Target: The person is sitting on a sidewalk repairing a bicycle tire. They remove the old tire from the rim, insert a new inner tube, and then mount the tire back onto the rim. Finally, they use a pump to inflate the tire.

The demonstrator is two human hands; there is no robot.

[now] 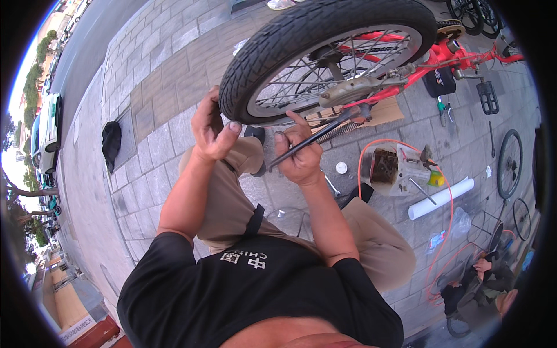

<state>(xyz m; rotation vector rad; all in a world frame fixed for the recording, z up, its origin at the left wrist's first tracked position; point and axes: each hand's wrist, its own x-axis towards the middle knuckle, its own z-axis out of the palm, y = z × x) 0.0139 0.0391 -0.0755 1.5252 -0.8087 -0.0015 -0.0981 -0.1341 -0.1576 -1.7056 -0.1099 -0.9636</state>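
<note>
A red bicycle (458, 55) is tipped so that its wheel stands before me, with a thick black tyre (241, 72), a silver rim and spokes. My left hand (212, 130) grips the tyre's near left end, its fingers partly hidden at the tread and its thumb low on the side. My right hand (301, 152) is closed around a long black metal bar (322, 132), with the index finger raised towards the rim. The bar slants up to the frame beside the hub. Just beneath it shows a coil spring (339, 132).
Right of my knees stands a clear tray (378, 184) of parts, near a white roll (441, 198) and an orange hose (452, 209). A wrench (332, 185) and a white round lid (342, 167) lie closer. Another person (481, 290) sits at lower right. A black cloth (111, 145) lies left.
</note>
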